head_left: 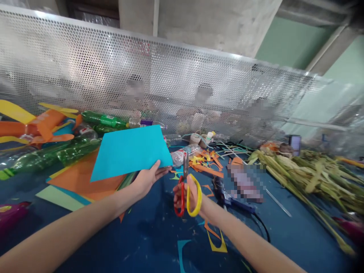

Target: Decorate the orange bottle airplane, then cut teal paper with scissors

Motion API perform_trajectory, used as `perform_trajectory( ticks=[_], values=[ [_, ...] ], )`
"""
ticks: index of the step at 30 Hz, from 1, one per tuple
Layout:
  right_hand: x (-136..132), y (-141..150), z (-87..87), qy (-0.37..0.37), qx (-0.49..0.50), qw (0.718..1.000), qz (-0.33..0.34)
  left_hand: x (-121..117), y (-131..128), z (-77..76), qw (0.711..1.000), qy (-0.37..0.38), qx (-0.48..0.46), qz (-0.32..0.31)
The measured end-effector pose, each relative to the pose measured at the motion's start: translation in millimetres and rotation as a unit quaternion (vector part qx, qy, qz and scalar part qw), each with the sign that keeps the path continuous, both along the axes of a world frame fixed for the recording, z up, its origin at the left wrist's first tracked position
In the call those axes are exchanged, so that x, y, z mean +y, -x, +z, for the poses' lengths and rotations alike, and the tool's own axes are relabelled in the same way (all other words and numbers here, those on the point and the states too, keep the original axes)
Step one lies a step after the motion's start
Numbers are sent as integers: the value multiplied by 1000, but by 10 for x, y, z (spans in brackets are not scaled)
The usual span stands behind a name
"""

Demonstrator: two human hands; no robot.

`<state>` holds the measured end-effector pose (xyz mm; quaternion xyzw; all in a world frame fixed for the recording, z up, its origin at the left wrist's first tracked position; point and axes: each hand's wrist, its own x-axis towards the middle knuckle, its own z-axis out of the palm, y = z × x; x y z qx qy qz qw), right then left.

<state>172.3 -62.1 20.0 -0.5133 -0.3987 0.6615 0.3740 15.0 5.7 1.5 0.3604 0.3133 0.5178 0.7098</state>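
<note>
My left hand (148,178) pinches the lower right corner of a bright blue sheet of paper (129,151), thumb on top and fingers beneath. The sheet is held up, tilted, above a stack of coloured paper. In my right hand (192,193) is a pair of scissors with one red and one yellow handle loop (198,204). Their blades (185,165) point away from me and stand just right of the sheet, apart from it. The stack below shows orange paper (85,178) and pale green paper (61,198).
Green plastic bottles (71,151) and orange-yellow paper pinwheel shapes (45,123) lie at left. Paper scraps (206,161) are heaped beyond the scissors. A dark blue glue gun (233,199) with a cord lies right, near dried husks (301,170). A perforated metal screen (170,79) rises behind the table.
</note>
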Motion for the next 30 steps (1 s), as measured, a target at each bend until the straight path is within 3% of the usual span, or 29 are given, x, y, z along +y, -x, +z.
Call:
perform_trajectory(
  ticks=[3, 8, 12, 16, 21, 23, 26, 30],
  values=[
    [-120, 25, -10, -5, 43, 999, -7, 25, 25, 31, 1000, -1, 0, 7],
    [-230, -47, 37, 25, 87, 995, 45, 19, 30, 125, 999, 14, -27, 24],
    [-195, -12, -11, 6, 100, 994, -51, -87, 3, 245, 999, -9, -41, -14],
    [-53, -83, -33, -99, 77, 978, -166, -265, -55, 262, 995, -7, -6, -96],
    [97, -288, -49, -192, 30, 967, -167, -347, -77, 100, 989, -6, 2, -149],
    [125, -338, -66, -237, -28, 956, -171, -323, -68, 42, 989, -6, 2, -149],
    [154, -372, -86, -309, -151, 916, -205, -277, -56, -3, 992, 21, 7, -121],
    [177, -377, -102, -348, -191, 886, -240, -279, -59, -15, 994, 52, 30, -96]
  ],
)
